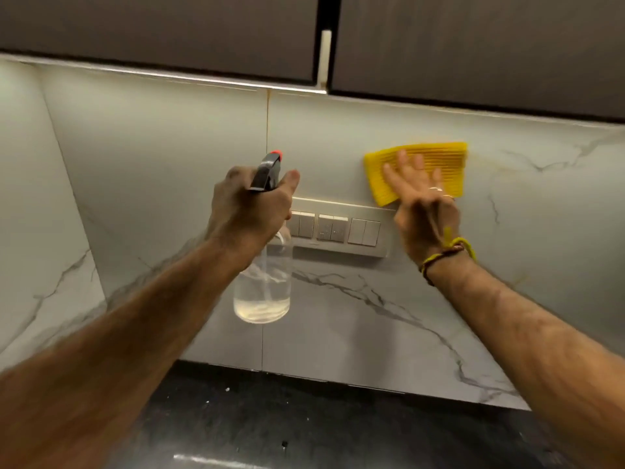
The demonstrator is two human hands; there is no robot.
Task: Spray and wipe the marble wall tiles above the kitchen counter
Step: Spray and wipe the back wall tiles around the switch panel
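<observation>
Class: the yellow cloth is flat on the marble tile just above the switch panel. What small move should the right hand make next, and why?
Probably slide the right hand and yellow cloth sideways to the right along the marble tile, since the switch panel lies directly below.

dark speckled counter [304, 418], meeting marble wall tiles [338, 333]

Home kitchen: white grey-veined marble wall tiles [389, 316] as backsplash, dark wood-grain upper cabinets [169, 32] w/ under-cab light strip, black speckled stone counter [304, 418] below, beige multi-gang switch panel [341, 228] set in wall.
</observation>
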